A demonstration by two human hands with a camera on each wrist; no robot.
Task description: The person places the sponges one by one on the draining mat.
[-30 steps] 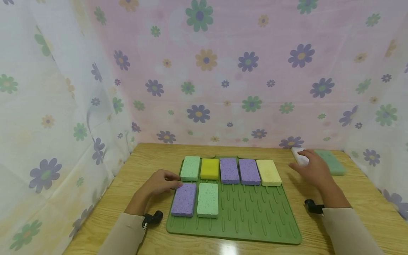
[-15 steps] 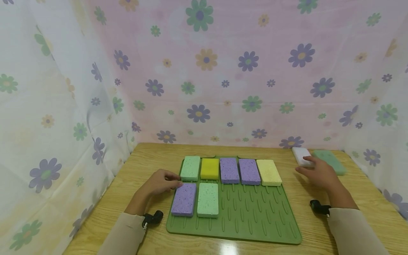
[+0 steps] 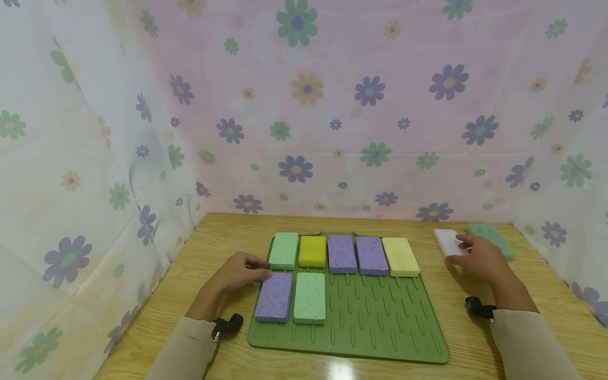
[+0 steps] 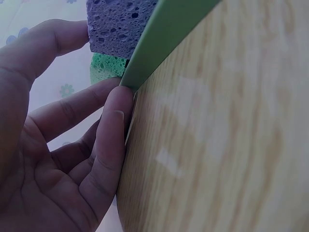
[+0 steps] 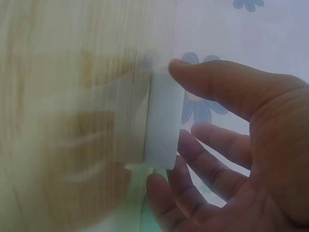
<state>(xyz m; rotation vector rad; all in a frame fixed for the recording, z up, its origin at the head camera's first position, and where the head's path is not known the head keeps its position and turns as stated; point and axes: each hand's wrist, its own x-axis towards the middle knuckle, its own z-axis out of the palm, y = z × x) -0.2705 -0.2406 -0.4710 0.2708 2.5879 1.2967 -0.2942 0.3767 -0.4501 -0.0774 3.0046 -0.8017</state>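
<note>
At the right of the table my right hand (image 3: pixel 482 257) holds a white sponge (image 3: pixel 447 241), thumb at one side and fingers at the other; the right wrist view has the white sponge (image 5: pixel 164 121) between them. Beside the green mat (image 3: pixel 380 338), my left hand (image 3: pixel 242 270) rests at its left edge. In the left wrist view, its thumb (image 4: pixel 72 38) reaches a purple sponge (image 4: pixel 118 26) and its fingertips lie along the mat edge. That purple sponge (image 3: pixel 274 297) and a mint sponge (image 3: pixel 310 298) form the mat's front row.
Across the mat's back row lie a mint sponge (image 3: pixel 284 250), a yellow sponge (image 3: pixel 312 251), two purple sponges (image 3: pixel 342 254) and a pale yellow sponge (image 3: pixel 401 256). A green sponge (image 3: pixel 491 238) lies behind the right hand. Floral cloth (image 3: pixel 332 105) encloses the wooden table (image 3: pixel 228 227).
The white sponge has slid a little toward the person with my right hand, which has come around it from above. My left hand and the sponges on the mat have stayed put.
</note>
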